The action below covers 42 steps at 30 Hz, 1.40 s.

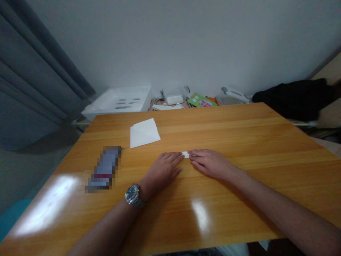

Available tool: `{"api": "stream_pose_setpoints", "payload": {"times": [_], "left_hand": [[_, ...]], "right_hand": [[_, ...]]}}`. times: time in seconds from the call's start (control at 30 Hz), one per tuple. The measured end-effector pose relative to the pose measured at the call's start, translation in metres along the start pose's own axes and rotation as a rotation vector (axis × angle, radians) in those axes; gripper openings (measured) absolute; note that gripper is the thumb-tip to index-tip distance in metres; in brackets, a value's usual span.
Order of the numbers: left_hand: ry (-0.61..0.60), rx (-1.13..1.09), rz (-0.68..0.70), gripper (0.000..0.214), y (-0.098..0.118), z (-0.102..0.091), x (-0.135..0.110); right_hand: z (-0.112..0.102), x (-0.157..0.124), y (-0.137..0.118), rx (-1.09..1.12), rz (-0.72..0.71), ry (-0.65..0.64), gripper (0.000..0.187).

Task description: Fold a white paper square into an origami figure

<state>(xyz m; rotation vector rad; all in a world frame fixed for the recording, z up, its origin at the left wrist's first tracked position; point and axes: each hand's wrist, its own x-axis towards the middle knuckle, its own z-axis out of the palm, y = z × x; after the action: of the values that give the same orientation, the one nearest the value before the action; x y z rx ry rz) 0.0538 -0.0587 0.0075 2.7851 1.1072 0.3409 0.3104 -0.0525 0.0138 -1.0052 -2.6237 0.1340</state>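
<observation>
A small folded piece of white paper (185, 154) lies on the wooden table, mostly covered by my fingers; only a short strip shows between the hands. My left hand (167, 167) rests flat over the paper's left end, fingers stretched out and thumb apart. From the other side, my right hand (207, 163) lies on the right end with its fingers extended and thumb below them. Neither hand is wrapped round the paper. Whatever lies under the fingers is hidden.
Sheets of white paper (145, 133) lie farther back on the table (239, 133). A pixelated, phone-like object (105, 167) is at the left. Behind the table edge are a white tray (106, 96), a green booklet (199, 100) and black cloth (290, 97).
</observation>
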Motion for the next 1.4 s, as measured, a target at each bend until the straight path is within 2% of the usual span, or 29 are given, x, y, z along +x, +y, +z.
{"api": "stream_pose_setpoints", "payload": {"times": [0.27, 0.47, 0.63, 0.9, 1.17, 1.4], "left_hand": [[0.020, -0.008, 0.021, 0.046, -0.001, 0.002, -0.001], [0.012, -0.028, 0.014, 0.048, -0.001, 0.001, -0.001], [0.017, -0.042, 0.018, 0.048, -0.003, 0.002, -0.001], [0.047, -0.087, 0.020, 0.045, -0.008, 0.004, -0.001], [0.102, -0.203, -0.017, 0.026, -0.020, 0.000, -0.001], [0.146, -0.180, 0.008, 0.034, -0.013, 0.005, 0.004]], "right_hand": [[-0.007, 0.012, 0.004, 0.041, 0.044, -0.047, 0.024], [0.010, 0.011, 0.008, 0.075, 0.108, 0.026, 0.020], [0.022, 0.007, 0.013, 0.172, 0.157, 0.142, 0.017], [0.028, 0.004, 0.017, 0.232, 0.116, 0.207, 0.015], [0.030, 0.004, 0.020, 0.261, 0.107, 0.200, 0.013], [0.027, 0.006, 0.018, 0.235, 0.067, 0.199, 0.012]]}}
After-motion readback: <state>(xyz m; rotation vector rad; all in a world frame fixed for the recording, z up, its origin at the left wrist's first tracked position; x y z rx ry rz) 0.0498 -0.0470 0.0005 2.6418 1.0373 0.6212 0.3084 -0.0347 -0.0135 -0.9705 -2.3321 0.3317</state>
